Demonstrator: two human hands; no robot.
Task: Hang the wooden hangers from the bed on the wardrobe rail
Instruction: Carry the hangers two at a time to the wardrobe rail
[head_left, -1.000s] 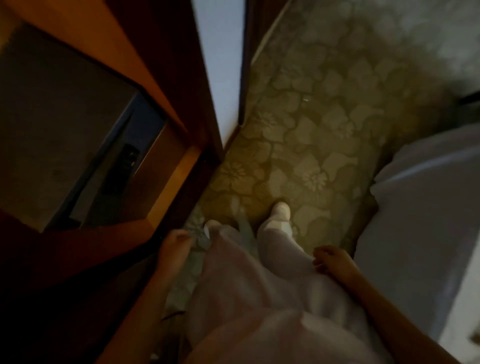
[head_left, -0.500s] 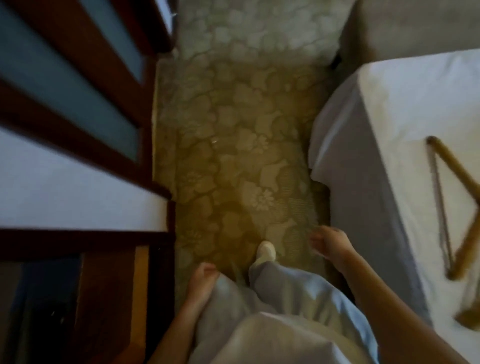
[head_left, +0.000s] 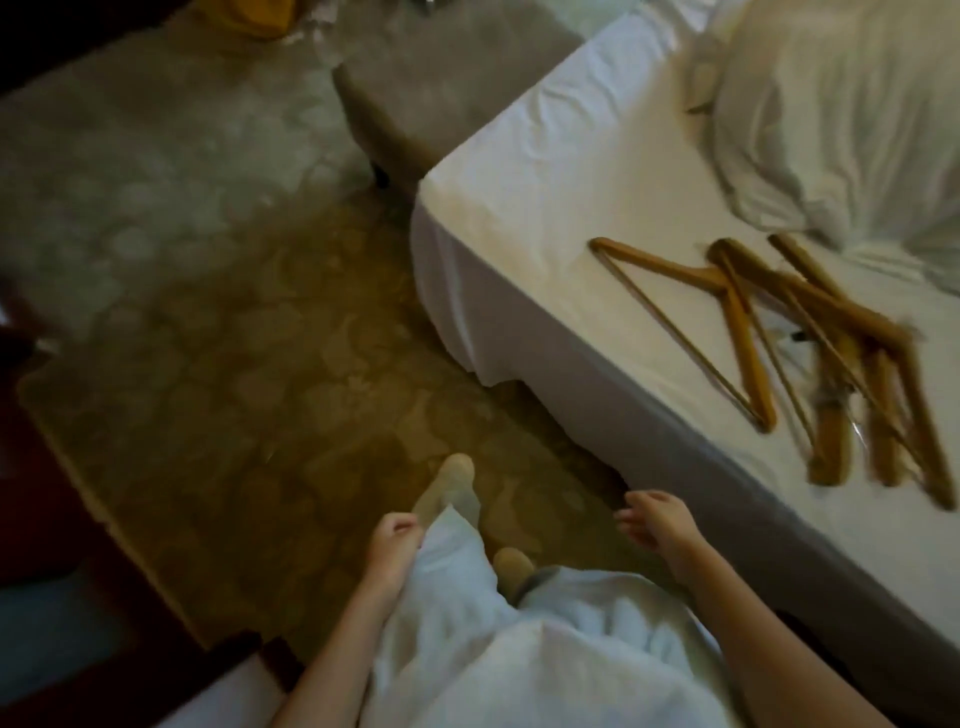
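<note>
Several wooden hangers (head_left: 810, 353) lie in a loose pile on the white bed (head_left: 561, 197), near its right side edge. One more hanger (head_left: 701, 88) pokes out by the crumpled duvet. My right hand (head_left: 657, 527) hangs beside the bed's side, below the pile, fingers loosely curled and holding nothing. My left hand (head_left: 395, 540) hangs by my left leg, loosely curled and holding nothing. The wardrobe rail is out of view.
A patterned carpet (head_left: 249, 322) covers the floor between bed and dark wooden furniture (head_left: 31, 457) at the left. A grey upholstered bench (head_left: 426, 83) stands at the bed's foot. A white duvet (head_left: 852, 104) is bunched at the upper right.
My view has swung right from the wardrobe and floor toward the bed, bringing the whole pile of hangers into sight. Both hands still hang at my sides holding nothing.
</note>
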